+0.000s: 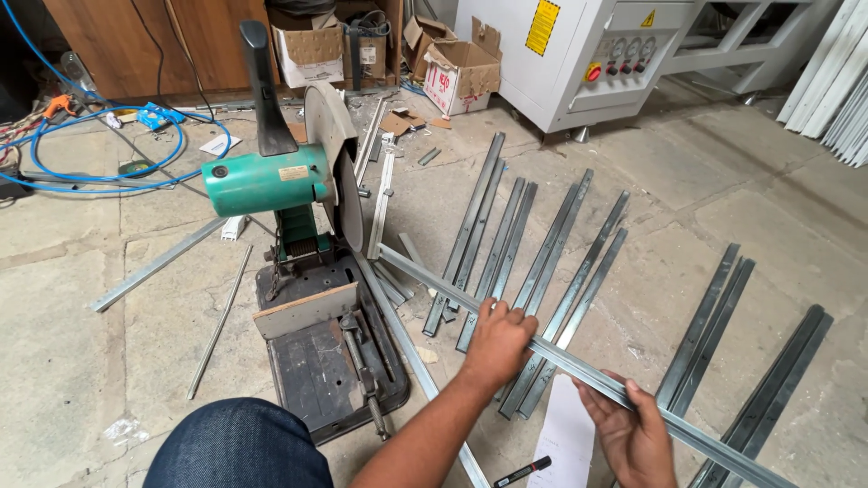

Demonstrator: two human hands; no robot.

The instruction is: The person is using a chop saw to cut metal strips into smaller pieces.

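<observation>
Head view: we hold one long grey metal channel in both hands, left hand and right hand, fingers closed around it; its far end lies under the green chop saw. Cut channel pieces line the concrete floor.
</observation>
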